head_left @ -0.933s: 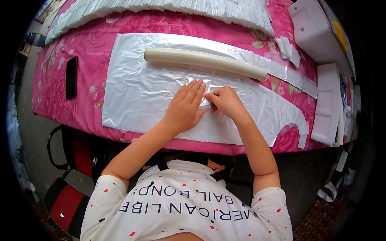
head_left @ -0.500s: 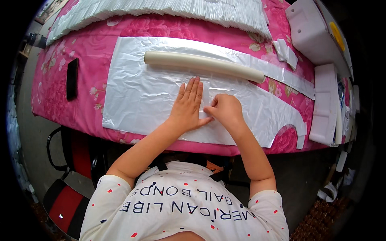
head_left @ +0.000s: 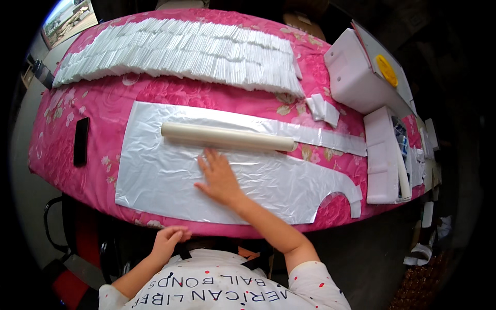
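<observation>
A thin white plastic sheet, cut like an apron with a curved notch and long strips at its right end, lies flat on the table. My right hand rests on its middle, fingers spread and stretched out, holding nothing. Just beyond those fingertips, a cream-coloured roller or tube lies lengthwise across the sheet. My left hand is off the sheet, by the table's front edge and close to my body. Its fingers are loosely curled in, and nothing shows in them.
Rows of folded white plastic pieces cover the table's far side. A black phone lies at the left on the pink floral tablecloth. At the right stand white foam boxes, with small folded white pieces beside them.
My left hand has drawn back from the sheet to the front edge. My right hand has opened from a pinch and moved left. The small folded square no longer shows; the view has shifted.
</observation>
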`<move>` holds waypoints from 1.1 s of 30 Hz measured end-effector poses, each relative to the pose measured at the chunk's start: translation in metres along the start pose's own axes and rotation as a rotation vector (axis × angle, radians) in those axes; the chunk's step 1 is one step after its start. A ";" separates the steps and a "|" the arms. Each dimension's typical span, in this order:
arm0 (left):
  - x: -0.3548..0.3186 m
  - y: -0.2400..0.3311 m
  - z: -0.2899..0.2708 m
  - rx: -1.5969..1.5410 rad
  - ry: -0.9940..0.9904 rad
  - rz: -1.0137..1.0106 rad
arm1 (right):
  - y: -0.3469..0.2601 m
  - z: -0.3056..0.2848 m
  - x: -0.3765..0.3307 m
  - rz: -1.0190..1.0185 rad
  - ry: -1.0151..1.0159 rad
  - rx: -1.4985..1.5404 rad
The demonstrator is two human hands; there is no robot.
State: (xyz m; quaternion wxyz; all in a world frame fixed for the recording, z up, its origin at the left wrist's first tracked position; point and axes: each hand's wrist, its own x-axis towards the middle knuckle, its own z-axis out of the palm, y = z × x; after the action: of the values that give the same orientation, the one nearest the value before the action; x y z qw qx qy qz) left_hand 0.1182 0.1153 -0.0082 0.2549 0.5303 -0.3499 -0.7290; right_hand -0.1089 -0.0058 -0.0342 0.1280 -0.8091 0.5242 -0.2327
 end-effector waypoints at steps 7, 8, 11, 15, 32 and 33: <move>-0.014 -0.045 -0.029 -0.351 0.131 -0.243 | -0.108 0.046 -0.061 -0.042 -0.145 0.410; -0.012 -0.050 -0.031 -0.316 0.133 -0.182 | -0.119 0.040 -0.064 -0.068 -0.185 0.411; -0.009 -0.033 -0.030 0.202 0.121 0.015 | -0.127 0.022 -0.067 -0.174 -0.301 0.343; -0.012 0.038 -0.001 0.851 0.036 0.221 | -0.074 -0.006 -0.065 -0.354 -0.269 0.172; 0.015 0.053 0.027 0.722 -0.031 0.450 | 0.309 -0.203 -0.015 1.016 0.592 -0.511; 0.015 0.054 0.027 0.737 -0.027 0.454 | 0.308 -0.198 -0.014 1.030 0.576 -0.645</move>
State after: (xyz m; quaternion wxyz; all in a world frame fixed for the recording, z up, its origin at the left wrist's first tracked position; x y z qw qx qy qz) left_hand 0.0879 0.0764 0.0304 0.1979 0.4857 -0.6978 -0.4878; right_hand -0.4581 -0.1145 -0.0066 -0.1707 -0.3591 0.8997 -0.1802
